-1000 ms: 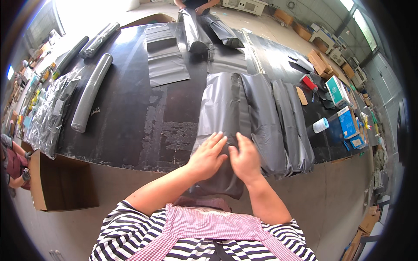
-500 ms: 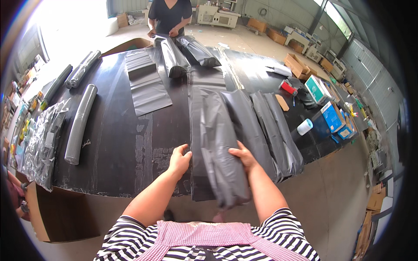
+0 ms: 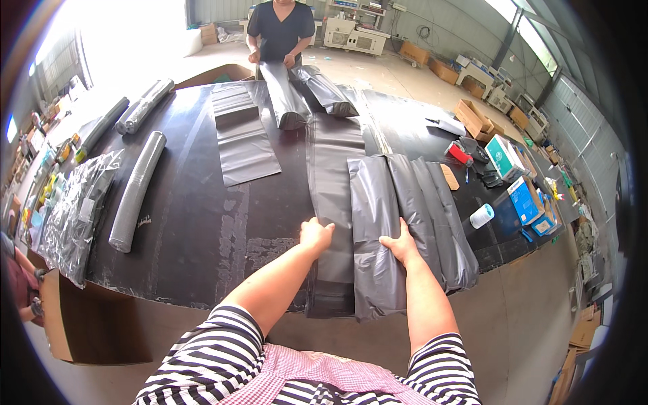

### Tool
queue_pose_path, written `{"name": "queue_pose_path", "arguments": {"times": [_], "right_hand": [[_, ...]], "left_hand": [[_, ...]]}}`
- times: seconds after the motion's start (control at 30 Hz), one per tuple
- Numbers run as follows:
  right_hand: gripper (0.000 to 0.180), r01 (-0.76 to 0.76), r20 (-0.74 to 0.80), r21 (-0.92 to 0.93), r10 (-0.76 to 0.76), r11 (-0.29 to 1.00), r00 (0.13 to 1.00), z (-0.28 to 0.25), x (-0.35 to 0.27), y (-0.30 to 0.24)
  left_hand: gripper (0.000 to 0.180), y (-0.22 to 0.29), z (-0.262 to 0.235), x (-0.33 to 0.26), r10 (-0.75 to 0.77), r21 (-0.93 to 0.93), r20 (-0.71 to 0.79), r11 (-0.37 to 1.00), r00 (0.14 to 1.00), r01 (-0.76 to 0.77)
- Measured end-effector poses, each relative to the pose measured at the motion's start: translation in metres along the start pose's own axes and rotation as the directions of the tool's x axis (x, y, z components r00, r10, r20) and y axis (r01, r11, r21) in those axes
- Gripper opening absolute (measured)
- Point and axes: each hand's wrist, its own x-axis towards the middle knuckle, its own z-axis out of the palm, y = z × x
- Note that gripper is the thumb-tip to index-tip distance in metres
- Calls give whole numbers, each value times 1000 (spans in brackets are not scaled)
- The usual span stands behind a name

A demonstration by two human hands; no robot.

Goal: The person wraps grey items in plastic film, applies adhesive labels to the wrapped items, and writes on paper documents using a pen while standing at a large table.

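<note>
My left hand (image 3: pixel 316 237) rests at the left edge of a long flat strip of grey plastic film (image 3: pixel 335 162), thumb apart from the partly hidden fingers, gripping nothing that I can see. My right hand (image 3: pixel 403 247) is on a folded grey plastic bag (image 3: pixel 374 236), its thumb across the top and its fingers at the right edge. That bag lies lengthwise on the black table beside the strip. To its right, several more folded grey bags (image 3: pixel 440 223) lie side by side, partly overlapping.
Across the table a person (image 3: pixel 282 34) handles two grey plastic bundles (image 3: pixel 287 108). Grey film rolls (image 3: pixel 137 192) and clear-wrapped packs (image 3: pixel 81 209) lie left. Blue boxes (image 3: pixel 525 200), a white-blue cylinder (image 3: pixel 482 215) and a red object (image 3: pixel 459 154) stand right. An open carton (image 3: pixel 57 324) stands lower left.
The folded bag, tilted and blurred before, now lies flat against the row under my right hand. My left hand has moved right onto the strip's edge. The whole view has shifted slightly.
</note>
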Motion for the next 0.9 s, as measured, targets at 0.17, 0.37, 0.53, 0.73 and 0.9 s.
{"name": "queue_pose_path", "arguments": {"times": [0.17,0.37,0.53,0.73,0.9], "right_hand": [[120,135,-58,12,-134,991,989,-4,0,1],[113,250,-117,-109,-262,962,958,-5,23,35],[104,130,-89,-342,-170,931,981,10,-12,-29],[70,589,81,-651,-728,479,681,61,-149,-54],[51,696,177,-319,-681,643,711,119,-220,-59]], "left_hand": [[62,-15,-22,8,102,-33,13,994,995,-101],[55,-96,-100,13,93,-136,-101,985,990,-107],[67,-105,-123,-15,98,12,-27,995,995,-98],[91,-152,-346,6,477,637,-503,768,721,-63],[141,-266,-521,-10,-238,534,-512,665,825,523]]}}
